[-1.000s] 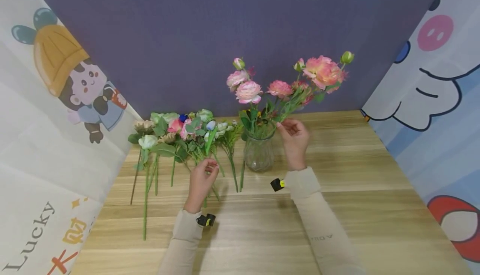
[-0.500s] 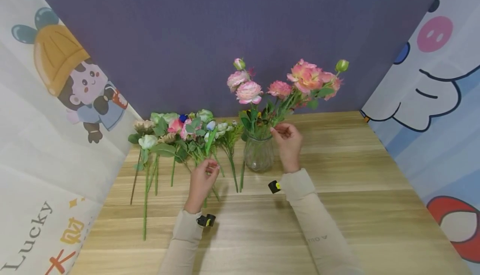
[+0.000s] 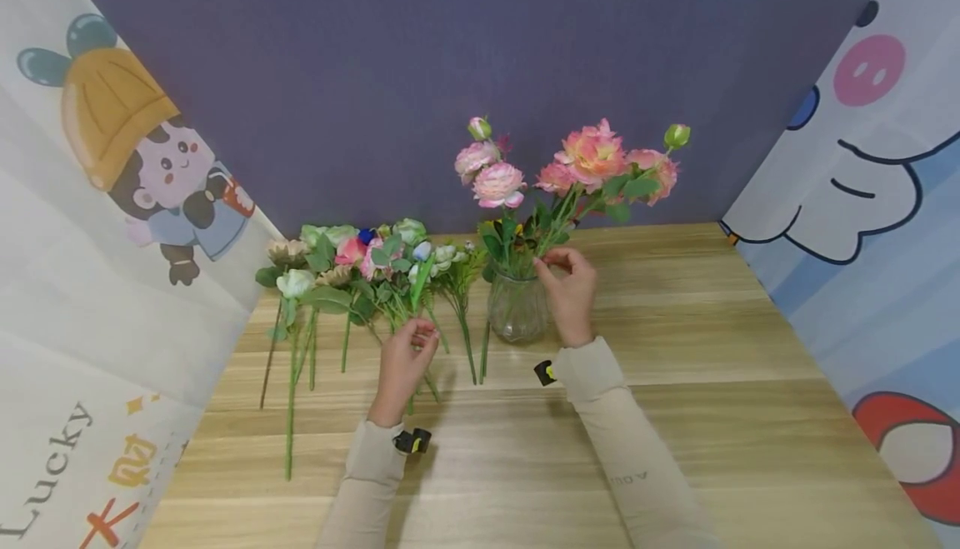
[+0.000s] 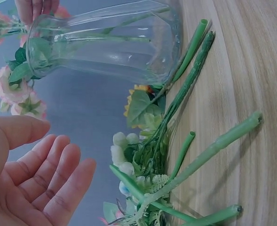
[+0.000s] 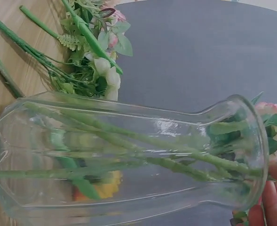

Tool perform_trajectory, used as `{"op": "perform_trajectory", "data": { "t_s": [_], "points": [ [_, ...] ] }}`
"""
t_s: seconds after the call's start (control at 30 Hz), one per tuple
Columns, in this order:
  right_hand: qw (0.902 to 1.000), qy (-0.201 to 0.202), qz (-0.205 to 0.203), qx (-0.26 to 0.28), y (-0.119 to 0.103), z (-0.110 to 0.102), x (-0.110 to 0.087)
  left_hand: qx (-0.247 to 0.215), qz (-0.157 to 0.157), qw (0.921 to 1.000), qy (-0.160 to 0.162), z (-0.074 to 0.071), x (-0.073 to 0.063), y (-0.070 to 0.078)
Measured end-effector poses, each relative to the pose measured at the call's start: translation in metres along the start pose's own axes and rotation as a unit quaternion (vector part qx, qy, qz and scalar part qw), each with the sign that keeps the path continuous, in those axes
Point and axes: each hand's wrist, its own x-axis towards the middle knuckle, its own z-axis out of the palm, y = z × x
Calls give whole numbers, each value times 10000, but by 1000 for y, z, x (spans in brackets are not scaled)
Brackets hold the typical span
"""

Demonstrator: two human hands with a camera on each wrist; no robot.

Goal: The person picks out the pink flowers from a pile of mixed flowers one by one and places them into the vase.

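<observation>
A clear glass vase (image 3: 517, 316) stands upright on the table, green stems (image 5: 129, 136) visible through its wall. My right hand (image 3: 573, 291) is at the right side of its rim, thumb and fingers pinching the stem of a peach-pink artificial flower (image 3: 592, 156). That flower leans right, with a second bloom and a green bud (image 3: 677, 136). Paler pink flowers (image 3: 498, 185) rise from the vase's left side. My left hand (image 3: 405, 357) hangs over the stems of the flowers lying to the left; in the left wrist view its fingers are loosely bent, holding nothing.
Several artificial flowers lie side by side left of the vase, among them a white bloom (image 3: 296, 283) with a long stem (image 3: 289, 416) pointing toward me. A purple-grey panel (image 3: 375, 74) closes off the back of the wooden table (image 3: 712, 416). Printed curtains hang on both sides.
My right hand has moved left and slightly down to the vase rim, and the peach-pink flower has shifted left with it, now overlapping another pink bloom. My left hand stays put.
</observation>
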Motion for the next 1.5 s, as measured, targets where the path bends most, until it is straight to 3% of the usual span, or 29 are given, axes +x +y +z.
{"op": "perform_trajectory", "data": {
  "t_s": [0.23,0.63,0.93,1.3,1.5],
  "points": [
    [9997,-50,5,-228,2,-2,-1,-16,-39,10000,-64,1,0,-1],
    [9904,-233,-588,-1231,4,-2,-1,58,-114,9999,-34,1,4,-6],
    [9752,-509,-902,-1958,1,-2,3,9,-119,9999,7,0,4,-11],
    [9560,-1053,-937,-2573,-7,-3,6,93,-414,9991,-61,-2,5,-20],
    [9472,-1149,-1037,-2807,-9,-4,7,205,-597,9980,1,-3,5,-23]
  ]
}}
